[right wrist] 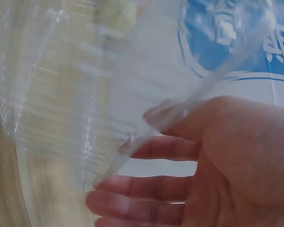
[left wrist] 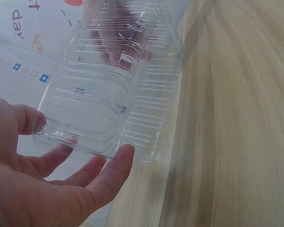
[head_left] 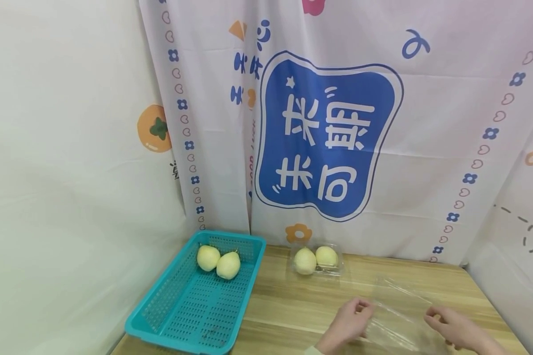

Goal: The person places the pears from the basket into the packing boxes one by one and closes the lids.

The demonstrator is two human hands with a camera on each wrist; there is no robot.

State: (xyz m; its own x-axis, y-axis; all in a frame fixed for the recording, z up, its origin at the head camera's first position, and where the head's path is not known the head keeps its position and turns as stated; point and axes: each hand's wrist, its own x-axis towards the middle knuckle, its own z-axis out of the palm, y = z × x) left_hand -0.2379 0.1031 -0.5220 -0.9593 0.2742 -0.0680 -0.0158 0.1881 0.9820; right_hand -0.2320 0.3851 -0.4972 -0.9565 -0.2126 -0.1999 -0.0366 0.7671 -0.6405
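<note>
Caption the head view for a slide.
Left hand and right hand hold a clear container; pears lie in a second container and a teal basket.

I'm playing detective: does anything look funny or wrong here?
Yes. The writing on the curtain behind the table is turned sideways, like letters lying down. Small dark specks dot the turquoise basket's floor; I can't tell what they are.

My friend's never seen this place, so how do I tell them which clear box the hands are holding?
Find the wooden table in front of the curtain with the big blue badge. On its right side, a left hand and a right hand hold a clear box between them. It has nothing inside, while the pear box nearer the curtain holds two pears.
</note>
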